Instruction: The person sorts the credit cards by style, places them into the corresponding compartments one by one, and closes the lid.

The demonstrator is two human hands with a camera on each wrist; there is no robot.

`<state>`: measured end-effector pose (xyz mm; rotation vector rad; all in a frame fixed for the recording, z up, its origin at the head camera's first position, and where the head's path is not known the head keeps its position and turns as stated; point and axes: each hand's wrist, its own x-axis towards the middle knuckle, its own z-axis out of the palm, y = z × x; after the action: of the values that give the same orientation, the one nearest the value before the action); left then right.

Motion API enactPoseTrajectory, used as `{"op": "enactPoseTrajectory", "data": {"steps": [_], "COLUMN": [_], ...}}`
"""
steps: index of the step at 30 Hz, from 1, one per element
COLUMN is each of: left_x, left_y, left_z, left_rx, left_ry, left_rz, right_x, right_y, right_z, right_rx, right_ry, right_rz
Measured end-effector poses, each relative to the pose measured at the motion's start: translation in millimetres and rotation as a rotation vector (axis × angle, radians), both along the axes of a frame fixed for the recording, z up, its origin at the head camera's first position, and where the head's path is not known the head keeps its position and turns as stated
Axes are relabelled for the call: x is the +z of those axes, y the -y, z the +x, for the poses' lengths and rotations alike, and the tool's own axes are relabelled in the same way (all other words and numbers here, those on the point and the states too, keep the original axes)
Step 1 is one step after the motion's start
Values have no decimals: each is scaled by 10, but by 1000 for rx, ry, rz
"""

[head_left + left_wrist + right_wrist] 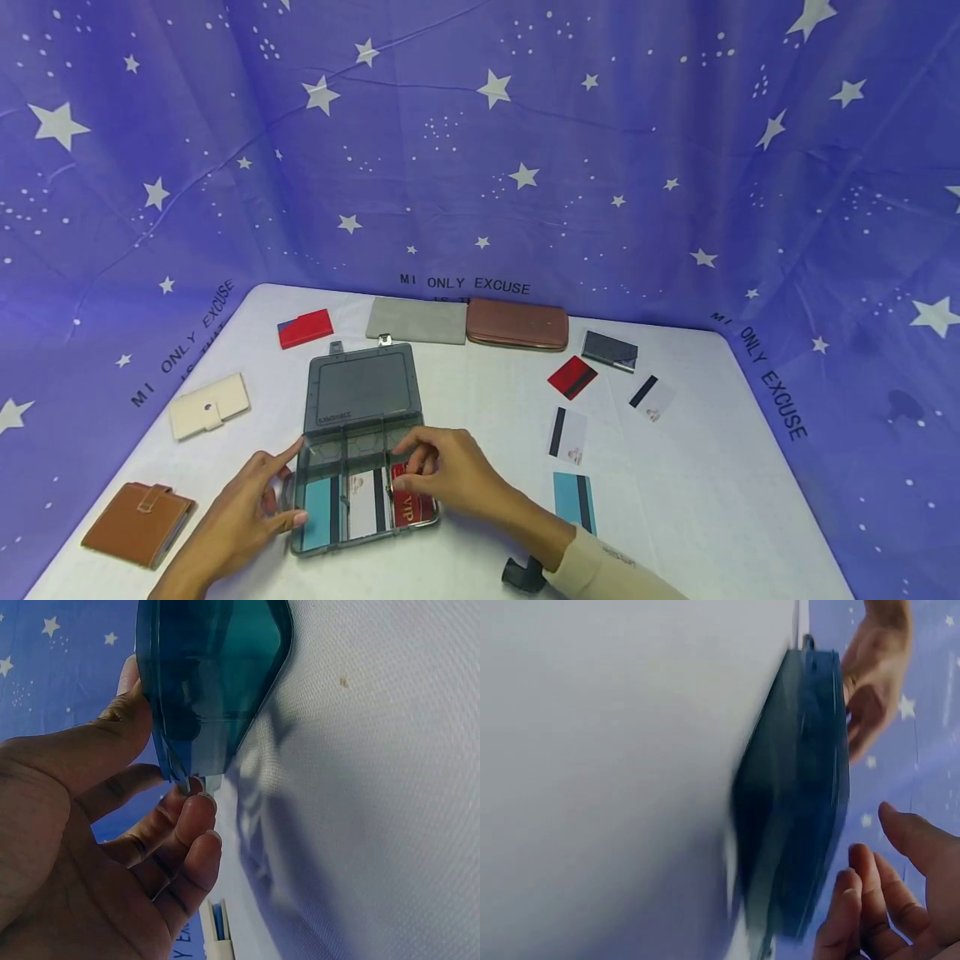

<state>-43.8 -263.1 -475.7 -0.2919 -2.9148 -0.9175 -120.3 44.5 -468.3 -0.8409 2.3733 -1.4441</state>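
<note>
A grey translucent plastic box (363,383) lies with its lid folded back. Its compartments hold a teal card (318,510), a white card with a dark stripe (362,502) and a red VIP card (412,505), side by side. My left hand (238,510) holds the box's left side, thumb on the rim; the left wrist view shows the other fingers at the side wall. Over the right compartment hovers my right hand (459,473), fingers bent and thumb near the red card. In the right wrist view, nothing shows between the right thumb and fingers.
To the right lie a red card (573,377), two white cards (567,435) and a blue card (574,502), near a dark card case (610,351). Wallets (517,323) line the back. A brown wallet (138,523), cream holder (210,407) and red case (306,328) stand left.
</note>
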Motion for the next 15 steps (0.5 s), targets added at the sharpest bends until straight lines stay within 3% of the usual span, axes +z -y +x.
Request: {"op": "enactPoseTrajectory", "data": {"steps": [10, 15], "left_x": [6, 1], "left_y": [-7, -2], "left_z": [-2, -1], "left_rx": [1, -3], "left_ry": [-8, -9], "left_rz": [-3, -5], "right_x": [-30, -55], "right_y": [-1051, -1501], "right_z": [161, 294], "right_rx": [-226, -374], "right_ry": [-22, -38], "right_rz": [190, 381]}}
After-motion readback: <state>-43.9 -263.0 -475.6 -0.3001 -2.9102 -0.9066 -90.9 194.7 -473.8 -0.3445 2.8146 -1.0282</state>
